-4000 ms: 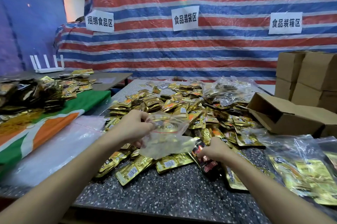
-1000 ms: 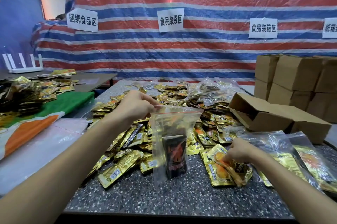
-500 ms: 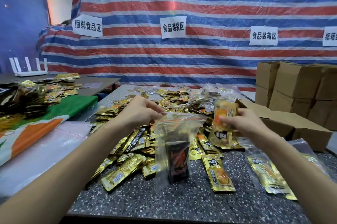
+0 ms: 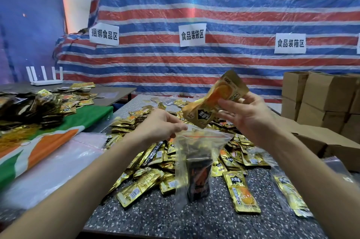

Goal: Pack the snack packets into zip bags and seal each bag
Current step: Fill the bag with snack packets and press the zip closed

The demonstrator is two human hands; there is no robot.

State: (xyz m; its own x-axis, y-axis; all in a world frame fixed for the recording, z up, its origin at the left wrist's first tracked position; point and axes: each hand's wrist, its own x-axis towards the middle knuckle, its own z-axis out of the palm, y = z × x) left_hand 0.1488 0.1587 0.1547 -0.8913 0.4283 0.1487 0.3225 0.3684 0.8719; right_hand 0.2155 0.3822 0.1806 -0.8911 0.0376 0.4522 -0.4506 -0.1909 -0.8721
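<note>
Raised higher, right hand [image 4: 247, 119] grips gold packet [image 4: 211, 105] above zip bag [image 4: 198, 148] pinched by left hand [image 4: 159, 125].

Striped tarp [image 4: 214, 5], cardboard boxes [image 4: 321, 98], white router [image 4: 45, 81]

On the striped sheet [image 4: 233, 5] hang three white paper signs: the left sign [image 4: 104, 34] says 捆绑食品区, the middle sign [image 4: 192, 34] says 食品装袋区, the right sign [image 4: 290, 43] says 食品装箱区, and the print on the gold packets [image 4: 241, 192] is too blurry to read.
</note>
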